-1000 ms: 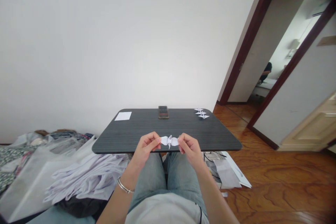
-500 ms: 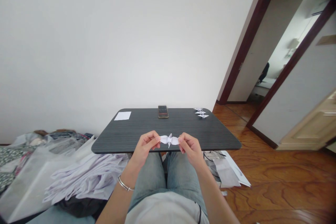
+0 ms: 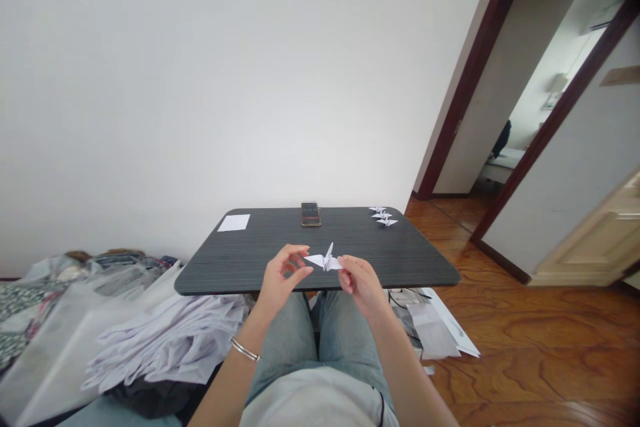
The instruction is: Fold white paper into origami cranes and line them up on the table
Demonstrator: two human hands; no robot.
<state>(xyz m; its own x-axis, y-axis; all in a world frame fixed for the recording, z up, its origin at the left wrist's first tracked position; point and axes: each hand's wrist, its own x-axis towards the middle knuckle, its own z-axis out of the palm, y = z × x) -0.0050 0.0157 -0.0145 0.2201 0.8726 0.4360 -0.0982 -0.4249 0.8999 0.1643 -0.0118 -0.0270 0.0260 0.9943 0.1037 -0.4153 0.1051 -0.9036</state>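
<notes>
A white origami crane is held above the near part of the dark table, its wings spread sideways and a point sticking up. The wing on the right is pinched between the thumb and fingers of my right hand. Close to the other wing tip, my left hand has its thumb and fingers apart, with a gap between them and nothing gripped. At the table's far right corner stand several finished-looking paper cranes in a short row.
A white sheet of paper lies at the table's far left. A phone leans at the back middle, close to the wall. Piled white cloth is left of my legs; papers lie below the table's right side.
My left hand has let go of its wing and opened. The crane has turned from flat on view to upright, with only my right hand holding it.
</notes>
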